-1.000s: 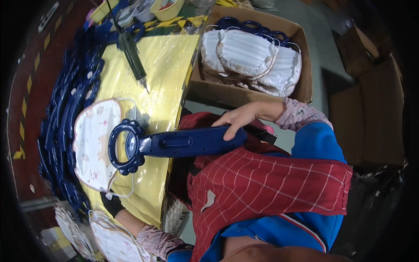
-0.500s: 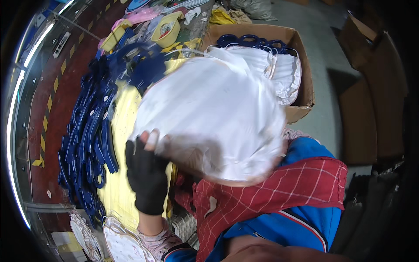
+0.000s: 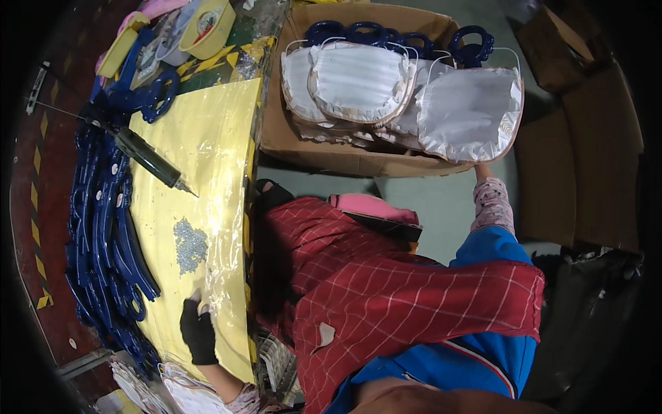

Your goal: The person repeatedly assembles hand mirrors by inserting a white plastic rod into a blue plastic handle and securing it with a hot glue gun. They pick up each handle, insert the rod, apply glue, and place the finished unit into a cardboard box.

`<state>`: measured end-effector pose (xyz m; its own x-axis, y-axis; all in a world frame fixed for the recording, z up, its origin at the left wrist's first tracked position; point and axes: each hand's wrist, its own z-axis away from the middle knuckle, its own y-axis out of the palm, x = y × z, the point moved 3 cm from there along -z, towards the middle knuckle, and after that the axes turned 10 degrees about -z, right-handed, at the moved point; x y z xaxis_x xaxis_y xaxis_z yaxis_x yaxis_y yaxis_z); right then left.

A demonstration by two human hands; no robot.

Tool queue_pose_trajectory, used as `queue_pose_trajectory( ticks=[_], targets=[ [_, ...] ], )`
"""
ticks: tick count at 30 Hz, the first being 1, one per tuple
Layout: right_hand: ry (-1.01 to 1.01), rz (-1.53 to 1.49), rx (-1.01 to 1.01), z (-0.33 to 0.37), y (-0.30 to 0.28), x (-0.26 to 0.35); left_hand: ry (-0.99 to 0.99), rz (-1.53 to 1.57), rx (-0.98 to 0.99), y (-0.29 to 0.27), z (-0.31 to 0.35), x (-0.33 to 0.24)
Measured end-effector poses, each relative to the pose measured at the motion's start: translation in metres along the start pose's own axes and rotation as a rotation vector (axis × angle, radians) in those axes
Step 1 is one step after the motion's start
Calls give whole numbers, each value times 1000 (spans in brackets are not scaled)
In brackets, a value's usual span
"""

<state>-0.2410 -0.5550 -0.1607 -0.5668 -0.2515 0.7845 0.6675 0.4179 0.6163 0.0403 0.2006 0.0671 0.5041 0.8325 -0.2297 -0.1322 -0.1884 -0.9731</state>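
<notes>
A white rounded pad with gathered fabric edges and a blue plastic part at its far end lies over the right side of an open cardboard box. My right hand holds its near edge from below; only the wrist shows, the fingers being hidden under it. Over the yellow work surface, my left hand in a black fingertip-less glove has its fingers apart, holding nothing. A heap of small metal fasteners lies just beyond the fingertips. Above the surface hangs a dark green power screwdriver.
More white pads with blue parts fill the box. Blue curved plastic pieces are piled along the work surface's left side. Yellow bins stand at its far end. Printed pads lie near left; flattened cardboard stands at right.
The white pad has gone from in front of me to the box on the right, with my right hand. My left hand has let go of it and moved down-left over the yellow surface.
</notes>
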Motion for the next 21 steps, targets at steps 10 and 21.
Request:
queue_pose_trajectory(
  ticks=[10, 21],
  targets=[
    [211, 20, -693, -29, -98, -202, -396, 121, 8, 8, 70, 108],
    [498, 1923, 315, -3, -7, -171, -269, -137, -578, -27, 4, 223]
  ],
)
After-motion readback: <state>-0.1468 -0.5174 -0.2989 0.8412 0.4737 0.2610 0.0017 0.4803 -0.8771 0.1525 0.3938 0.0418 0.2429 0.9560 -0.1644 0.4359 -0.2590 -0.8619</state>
